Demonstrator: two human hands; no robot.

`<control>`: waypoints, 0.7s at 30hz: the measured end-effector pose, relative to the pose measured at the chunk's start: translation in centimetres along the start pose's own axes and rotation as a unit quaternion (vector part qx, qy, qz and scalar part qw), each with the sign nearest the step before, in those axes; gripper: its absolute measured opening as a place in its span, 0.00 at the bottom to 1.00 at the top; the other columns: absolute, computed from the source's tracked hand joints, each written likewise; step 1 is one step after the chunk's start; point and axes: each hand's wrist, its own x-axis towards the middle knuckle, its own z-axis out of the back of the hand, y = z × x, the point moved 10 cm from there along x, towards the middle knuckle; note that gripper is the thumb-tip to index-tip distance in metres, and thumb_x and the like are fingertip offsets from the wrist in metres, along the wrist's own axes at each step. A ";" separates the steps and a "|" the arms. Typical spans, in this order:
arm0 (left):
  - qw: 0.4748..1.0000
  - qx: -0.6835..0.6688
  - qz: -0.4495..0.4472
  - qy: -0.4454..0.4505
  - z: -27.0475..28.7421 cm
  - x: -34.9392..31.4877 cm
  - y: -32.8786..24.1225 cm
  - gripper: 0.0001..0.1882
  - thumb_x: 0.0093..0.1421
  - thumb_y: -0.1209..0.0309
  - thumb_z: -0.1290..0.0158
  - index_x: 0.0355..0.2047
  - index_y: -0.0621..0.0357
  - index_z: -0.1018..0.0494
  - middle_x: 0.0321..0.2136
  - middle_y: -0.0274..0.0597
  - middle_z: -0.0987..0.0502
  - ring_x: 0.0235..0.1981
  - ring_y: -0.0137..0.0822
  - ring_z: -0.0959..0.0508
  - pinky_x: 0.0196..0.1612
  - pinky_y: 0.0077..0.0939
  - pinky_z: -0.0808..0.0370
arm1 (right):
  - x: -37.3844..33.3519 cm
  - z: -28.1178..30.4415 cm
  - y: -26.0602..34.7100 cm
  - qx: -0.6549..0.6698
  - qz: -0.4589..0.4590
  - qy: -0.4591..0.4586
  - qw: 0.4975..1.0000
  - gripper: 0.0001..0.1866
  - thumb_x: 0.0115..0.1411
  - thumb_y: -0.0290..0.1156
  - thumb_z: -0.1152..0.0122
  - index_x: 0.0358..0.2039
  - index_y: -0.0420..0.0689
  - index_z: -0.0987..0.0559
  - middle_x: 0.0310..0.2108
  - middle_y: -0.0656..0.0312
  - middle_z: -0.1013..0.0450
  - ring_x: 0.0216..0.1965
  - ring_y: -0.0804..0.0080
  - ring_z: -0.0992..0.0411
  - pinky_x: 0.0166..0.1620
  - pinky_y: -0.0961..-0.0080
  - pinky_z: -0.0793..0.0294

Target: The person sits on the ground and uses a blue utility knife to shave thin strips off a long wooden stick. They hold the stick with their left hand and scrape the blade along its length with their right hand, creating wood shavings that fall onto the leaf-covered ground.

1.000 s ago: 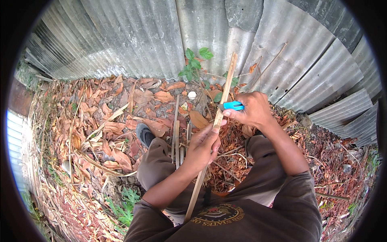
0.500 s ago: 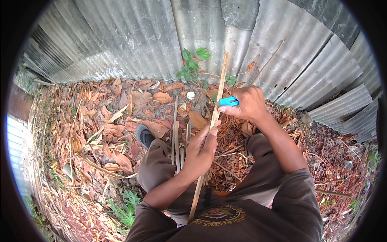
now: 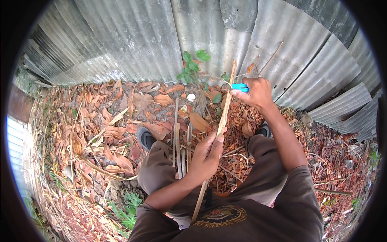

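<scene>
A long, pale strip of split wood or bamboo (image 3: 226, 111) slants from my lap up toward the metal fence. Around its middle my left hand (image 3: 207, 156) is closed, thumb on top. Farther up, my right hand (image 3: 256, 92) grips a utility knife (image 3: 240, 87) with a bright blue handle, its front end against the strip. The blade itself is mostly hidden. A thin curled shaving (image 3: 225, 83) stands off the strip beside the knife. Several more strips (image 3: 177, 137) lean or lie between my legs, left of my left hand.
A corrugated metal fence (image 3: 133, 40) runs across the far side. Dry brown leaves (image 3: 117, 133) cover the ground at left, reddish litter (image 3: 338, 173) at right. A green plant (image 3: 188, 72) grows by the fence, near a small white round object (image 3: 191, 97). My shoes (image 3: 145, 137) rest among leaves.
My right hand and the knife have moved up and to the right along the strip, and a curled shaving now shows. The strip's far end has shifted slightly right; my left hand sits slightly lower.
</scene>
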 end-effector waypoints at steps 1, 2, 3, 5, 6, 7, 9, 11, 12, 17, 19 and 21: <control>1.000 0.016 -0.015 0.002 -0.1 0.2 -0.1 0.20 0.71 0.65 0.60 0.59 0.61 0.36 0.20 0.25 0.40 0.19 0.17 0.41 0.22 0.14 0.42 | 0.0 -0.1 -0.1 -0.015 0.004 0.000 1.000 0.39 0.48 0.74 0.48 0.14 0.45 0.22 0.09 0.57 0.31 0.17 0.56 0.27 0.23 0.62 0.29; 0.999 0.034 -0.024 0.005 -0.1 0.1 0.0 0.21 0.71 0.64 0.60 0.60 0.60 0.37 0.18 0.25 0.40 0.16 0.16 0.42 0.19 0.13 0.43 | 0.0 -0.2 -1.7 -0.008 -0.053 -0.007 0.999 0.40 0.49 0.75 0.51 0.14 0.44 0.22 0.10 0.56 0.31 0.17 0.54 0.27 0.24 0.60 0.29; 0.998 0.051 -0.038 0.011 -0.4 0.2 -0.3 0.22 0.71 0.62 0.60 0.61 0.59 0.38 0.17 0.25 0.41 0.14 0.15 0.43 0.17 0.12 0.45 | 0.7 -0.1 -4.1 -0.005 -0.109 -0.017 0.994 0.41 0.49 0.76 0.53 0.15 0.44 0.22 0.10 0.55 0.31 0.18 0.53 0.27 0.24 0.59 0.29; 0.995 0.056 -0.034 0.073 -2.4 -1.5 0.5 0.21 0.71 0.64 0.60 0.61 0.60 0.38 0.17 0.25 0.41 0.15 0.15 0.43 0.18 0.12 0.44 | 0.9 -0.2 -11.0 -0.024 -0.240 0.014 0.970 0.45 0.51 0.77 0.57 0.16 0.41 0.21 0.11 0.52 0.30 0.20 0.51 0.26 0.26 0.57 0.29; 0.987 0.081 -0.098 0.096 -3.6 -2.5 0.1 0.21 0.71 0.65 0.60 0.61 0.60 0.38 0.17 0.25 0.41 0.15 0.15 0.43 0.18 0.12 0.44 | -0.1 -0.2 -15.1 -0.045 -0.311 0.053 0.948 0.46 0.51 0.78 0.60 0.18 0.40 0.21 0.12 0.51 0.29 0.21 0.49 0.26 0.28 0.56 0.29; 0.985 0.087 -0.109 0.097 -3.6 -2.4 -0.1 0.22 0.71 0.65 0.60 0.61 0.60 0.38 0.17 0.25 0.41 0.14 0.15 0.43 0.18 0.12 0.44 | -1.1 0.5 -17.0 -0.050 -0.321 0.015 0.946 0.46 0.52 0.77 0.60 0.18 0.39 0.21 0.12 0.51 0.29 0.21 0.50 0.26 0.28 0.56 0.29; 0.982 0.098 -0.129 0.099 -3.7 -2.4 -0.5 0.22 0.71 0.65 0.61 0.62 0.60 0.38 0.17 0.25 0.41 0.14 0.15 0.43 0.18 0.11 0.44 | -3.4 1.5 -18.5 -0.060 -0.334 -0.052 0.939 0.46 0.53 0.76 0.60 0.19 0.38 0.20 0.13 0.50 0.29 0.21 0.50 0.26 0.30 0.57 0.29; 0.995 0.068 -0.038 0.067 -1.2 -0.9 0.5 0.22 0.72 0.64 0.62 0.62 0.60 0.38 0.17 0.24 0.41 0.14 0.14 0.43 0.18 0.10 0.44 | -3.2 1.3 -17.4 -0.044 -0.330 -0.004 0.943 0.46 0.54 0.75 0.60 0.19 0.39 0.20 0.13 0.50 0.29 0.21 0.50 0.27 0.30 0.58 0.29; 0.997 0.053 -0.006 0.053 -0.8 -0.5 0.3 0.22 0.72 0.64 0.62 0.62 0.59 0.39 0.17 0.25 0.40 0.13 0.14 0.43 0.17 0.10 0.45 | -2.9 1.7 -16.0 -0.038 -0.329 0.021 0.943 0.45 0.54 0.75 0.60 0.19 0.39 0.20 0.13 0.50 0.29 0.21 0.50 0.27 0.30 0.58 0.29; 1.000 -0.018 0.011 0.016 0.5 0.1 0.4 0.23 0.71 0.62 0.60 0.63 0.59 0.41 0.17 0.27 0.39 0.11 0.16 0.43 0.13 0.11 0.45 | -1.6 2.2 -3.7 0.141 -0.169 0.094 0.971 0.36 0.52 0.69 0.46 0.20 0.42 0.19 0.13 0.54 0.29 0.21 0.52 0.26 0.29 0.58 0.29; 0.999 -0.025 0.021 0.004 0.9 0.5 0.5 0.22 0.70 0.63 0.58 0.61 0.59 0.38 0.18 0.27 0.39 0.12 0.16 0.42 0.14 0.12 0.45 | -1.7 2.0 1.2 0.096 -0.056 0.132 0.985 0.34 0.49 0.68 0.43 0.22 0.45 0.18 0.13 0.56 0.29 0.20 0.53 0.26 0.27 0.59 0.29; 0.999 -0.022 0.028 -0.009 1.2 0.7 0.1 0.19 0.70 0.65 0.57 0.58 0.59 0.34 0.19 0.24 0.38 0.16 0.15 0.41 0.17 0.14 0.44 | -2.1 1.4 4.0 0.080 -0.001 0.160 0.984 0.34 0.47 0.70 0.42 0.21 0.47 0.18 0.12 0.57 0.30 0.19 0.53 0.26 0.26 0.60 0.28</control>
